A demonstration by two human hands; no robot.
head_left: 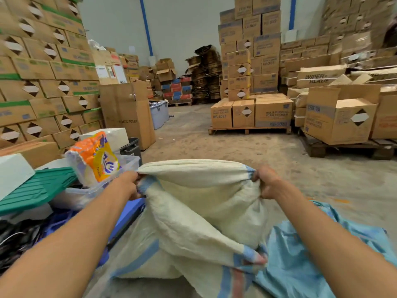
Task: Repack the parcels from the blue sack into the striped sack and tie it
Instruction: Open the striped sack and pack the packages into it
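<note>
The striped sack [197,207], cream woven cloth with blue and red stripes along its edges, stands on the concrete floor in front of me. My left hand [129,184] grips its top rim on the left. On the right, my right hand [265,181] grips the bunched rim, and the cloth is stretched between both hands. The blue sack [300,261] lies crumpled on the floor at the lower right, partly under the striped sack. No parcels show; the inside of both sacks is hidden.
A clear plastic bin [90,190] with an orange packet [96,158] sits at my left beside green lids [36,188] and a blue crate. Cardboard boxes are stacked on the left wall and on pallets [249,130] to the right. Bare concrete floor [214,143] lies ahead.
</note>
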